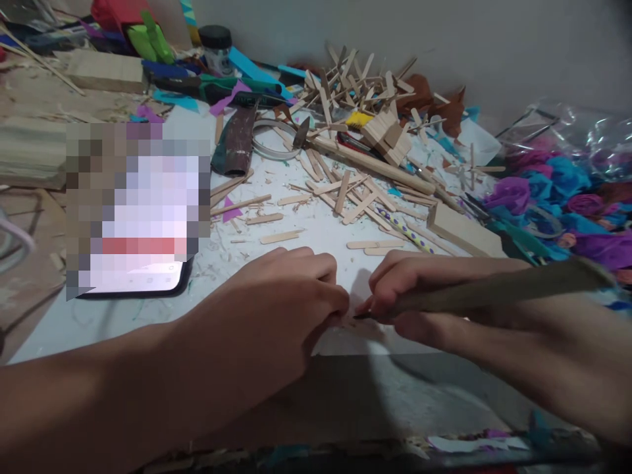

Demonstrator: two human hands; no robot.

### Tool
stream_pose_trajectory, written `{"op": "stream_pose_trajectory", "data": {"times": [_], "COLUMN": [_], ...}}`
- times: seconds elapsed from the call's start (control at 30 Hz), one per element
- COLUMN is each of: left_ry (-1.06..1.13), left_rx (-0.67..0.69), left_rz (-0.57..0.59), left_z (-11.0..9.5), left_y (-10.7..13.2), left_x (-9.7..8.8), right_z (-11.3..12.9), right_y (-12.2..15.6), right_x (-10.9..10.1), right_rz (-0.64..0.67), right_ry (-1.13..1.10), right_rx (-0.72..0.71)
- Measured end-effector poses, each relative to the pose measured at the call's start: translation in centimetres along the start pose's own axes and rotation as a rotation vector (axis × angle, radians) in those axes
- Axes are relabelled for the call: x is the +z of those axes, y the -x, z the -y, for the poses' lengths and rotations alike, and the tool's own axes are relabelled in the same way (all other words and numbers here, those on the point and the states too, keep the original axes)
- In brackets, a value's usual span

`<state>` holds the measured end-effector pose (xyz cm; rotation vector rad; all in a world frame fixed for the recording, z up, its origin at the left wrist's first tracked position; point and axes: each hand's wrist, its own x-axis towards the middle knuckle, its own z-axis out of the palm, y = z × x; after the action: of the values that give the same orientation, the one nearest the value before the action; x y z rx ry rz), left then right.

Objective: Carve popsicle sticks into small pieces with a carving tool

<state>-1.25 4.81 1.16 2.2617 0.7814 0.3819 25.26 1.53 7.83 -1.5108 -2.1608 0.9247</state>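
Observation:
My right hand [439, 309] is closed around a carving tool with a long wooden handle [518, 286]. Its thin dark tip points left, close to my other hand's fingertips. My left hand [296, 296] is closed, fingers curled and pressed together low over the white sheet [237, 253]. What those fingers pinch is hidden; small pale bits lie just beneath them. Beyond both hands lie several loose craft sticks [375, 245] and wood shavings.
To the left a lit phone [148, 283], partly blurred out, lies beside wood blocks [29, 151]. Farther back are a heap of craft sticks [355, 85], a hammer [365, 158], a tape roll [279, 155] and a lidded jar [215, 49]. Coloured crepe paper [567, 191] fills the right side.

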Motion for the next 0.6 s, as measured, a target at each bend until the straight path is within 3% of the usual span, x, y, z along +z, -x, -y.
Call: {"op": "stream_pose_trajectory", "data": {"times": [0.1, 0.27, 0.4, 0.6], "left_ry": [-0.015, -0.005, 0.000, -0.005], "left_rx": [-0.015, -0.003, 0.039, 0.001], "left_rz": [0.007, -0.006, -0.033, -0.038], "left_z": [0.0, 0.2, 0.3, 0.1], "left_y": [0.0, -0.3, -0.3, -0.2], "left_x": [0.1, 0.3, 0.3, 0.3], "right_z": [-0.2, 0.1, -0.1, 0.1], "right_y": [0.5, 1.2, 2.8, 2.7], "right_x": [0.4, 2.1, 3.7, 3.8], "right_rz": [0.098, -0.145, -0.234, -0.090], "right_ry": [-0.084, -0.075, -0.050, -0.032], "right_rx": [0.005, 0.042, 0.019, -0.019]}}
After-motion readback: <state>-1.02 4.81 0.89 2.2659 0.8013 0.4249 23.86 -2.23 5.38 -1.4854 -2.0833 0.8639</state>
